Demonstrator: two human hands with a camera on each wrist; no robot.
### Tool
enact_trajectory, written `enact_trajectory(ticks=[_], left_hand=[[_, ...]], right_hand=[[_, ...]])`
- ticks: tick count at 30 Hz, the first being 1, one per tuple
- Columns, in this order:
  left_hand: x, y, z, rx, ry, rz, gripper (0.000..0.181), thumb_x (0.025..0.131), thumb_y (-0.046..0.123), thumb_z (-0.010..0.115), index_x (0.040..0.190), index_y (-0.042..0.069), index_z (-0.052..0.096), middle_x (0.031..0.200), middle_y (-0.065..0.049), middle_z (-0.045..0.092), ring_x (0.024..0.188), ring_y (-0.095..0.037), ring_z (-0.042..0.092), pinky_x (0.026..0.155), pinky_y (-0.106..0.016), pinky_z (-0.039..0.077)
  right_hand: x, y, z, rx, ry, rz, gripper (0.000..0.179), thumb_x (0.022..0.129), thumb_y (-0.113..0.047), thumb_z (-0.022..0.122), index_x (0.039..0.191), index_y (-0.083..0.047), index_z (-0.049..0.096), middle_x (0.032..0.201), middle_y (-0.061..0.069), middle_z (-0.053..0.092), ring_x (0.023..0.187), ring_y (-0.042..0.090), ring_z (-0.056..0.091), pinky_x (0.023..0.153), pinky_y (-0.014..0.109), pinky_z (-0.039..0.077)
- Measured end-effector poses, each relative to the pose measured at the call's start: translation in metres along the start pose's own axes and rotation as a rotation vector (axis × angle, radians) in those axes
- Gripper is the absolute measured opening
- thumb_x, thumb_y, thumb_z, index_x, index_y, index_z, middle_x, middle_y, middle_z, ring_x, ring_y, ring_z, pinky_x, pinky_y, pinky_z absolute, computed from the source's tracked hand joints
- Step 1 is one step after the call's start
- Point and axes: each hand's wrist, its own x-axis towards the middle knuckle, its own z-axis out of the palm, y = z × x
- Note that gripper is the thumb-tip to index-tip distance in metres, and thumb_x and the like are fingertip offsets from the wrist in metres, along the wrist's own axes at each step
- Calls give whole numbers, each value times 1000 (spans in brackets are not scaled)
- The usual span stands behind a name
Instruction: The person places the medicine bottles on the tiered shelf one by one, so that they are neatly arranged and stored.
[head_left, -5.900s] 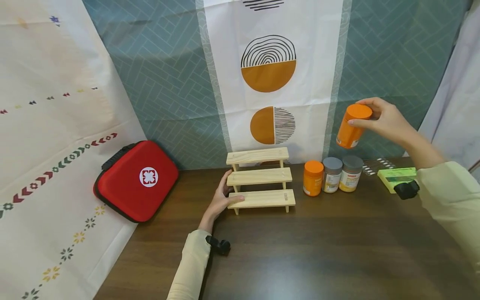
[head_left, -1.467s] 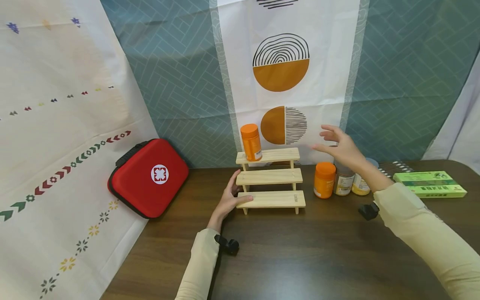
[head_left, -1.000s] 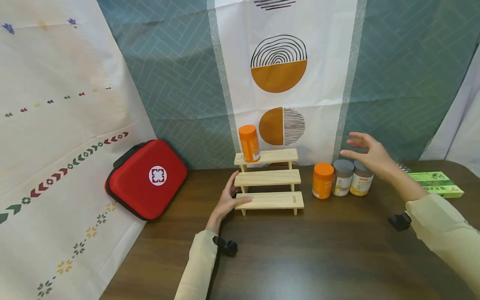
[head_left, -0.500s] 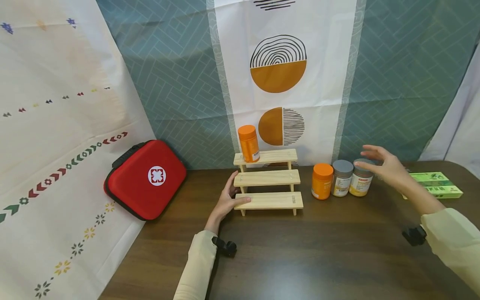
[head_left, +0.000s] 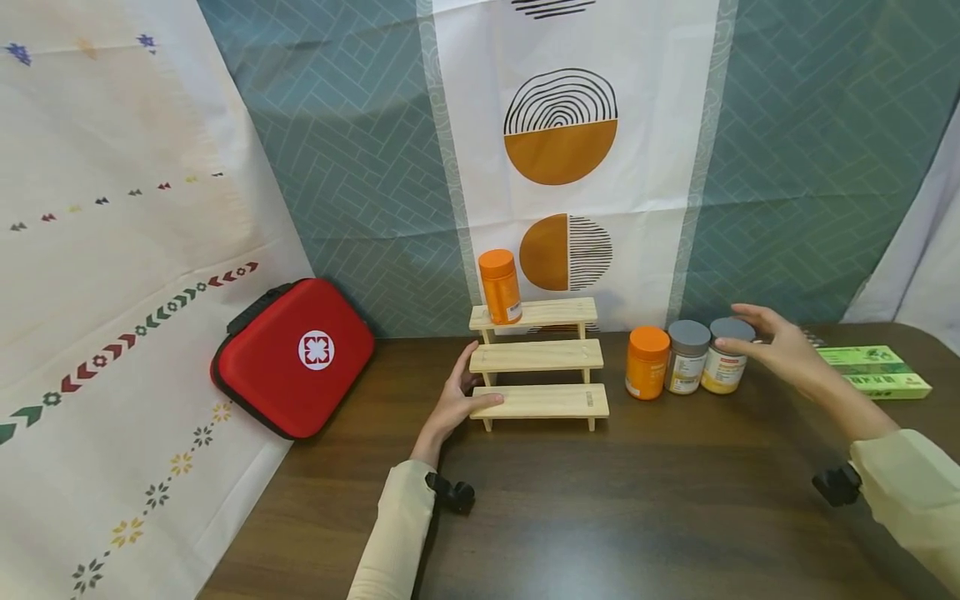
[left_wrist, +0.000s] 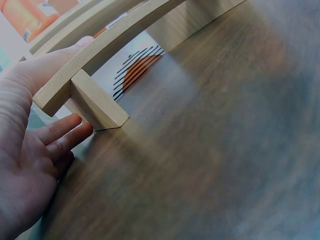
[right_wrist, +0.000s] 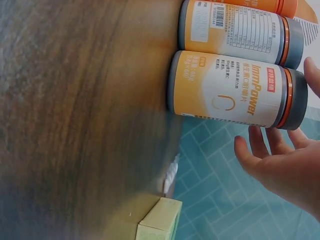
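Note:
A three-tier wooden step shelf (head_left: 536, 356) stands against the back cloth, one orange bottle (head_left: 501, 287) upright on its top tier. My left hand (head_left: 447, 408) holds the shelf's left end, thumb on the lowest board and the other fingers beside and behind it. In the left wrist view those fingers (left_wrist: 62, 135) curl near the shelf's leg. My right hand (head_left: 791, 354) is at the grey lid of the rightmost bottle (head_left: 724, 358), thumb in front and index finger behind. The right wrist view shows its fingers (right_wrist: 260, 145) loosely bent right beside the lid of that yellow-and-white bottle (right_wrist: 225, 90).
Left of that bottle stand another grey-lidded bottle (head_left: 686, 358) and a second orange bottle (head_left: 647, 362), close together. A green box (head_left: 873, 372) lies at the right. A red first-aid case (head_left: 296, 358) leans at the left on the brown table (head_left: 600, 508).
One orange bottle has gone from my right hand onto the top tier. My right hand has since moved right and down to the rightmost grey-lidded bottle. My left hand stays at the shelf.

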Motion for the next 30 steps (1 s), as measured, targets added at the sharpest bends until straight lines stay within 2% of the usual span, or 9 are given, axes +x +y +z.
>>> enact_trajectory(ticks=[6,11,14,20,23,30], left_hand=[[0,0,2,6,4,5,99,83,-4,71,158,20,11,146,-24,46,126,-46,49,98,-32,43],[1,0,2,10,2,17,100,83,-3,72,158,18,10,147,-24,45,128,-43,48,106,-43,40],[1,0,2,8,6,18,100,83,-3,72,158,17,10,147,-24,46,128,-43,48,108,-47,38],[1,-1,1,7,10,15,100,82,-3,72,158,17,10,148,-23,45,130,-42,48,110,-49,36],[0,-1,0,10,12,15,100,82,-3,72,158,17,10,149,-22,44,130,-42,48,110,-49,36],[-1,0,-2,7,7,16,100,82,-4,72,158,18,11,148,-23,44,130,-42,47,112,-51,34]], right_hand=[[0,4,0,-6,-29,7,90,96,-39,61,156,-1,6,157,37,7,138,59,17,102,72,25],[2,6,2,-26,-25,7,88,96,-38,60,155,1,8,153,39,17,123,47,33,94,62,37],[4,7,2,-23,-29,9,89,97,-39,59,156,1,6,149,39,21,118,43,37,93,60,39],[5,7,3,-6,-48,29,90,95,-38,61,155,2,6,150,42,17,128,52,32,99,67,34],[5,8,4,-7,-48,37,90,95,-38,61,154,5,9,149,42,19,131,55,30,101,69,32],[2,9,6,-6,-57,53,90,96,-40,60,153,6,9,149,42,19,131,56,30,102,72,30]])
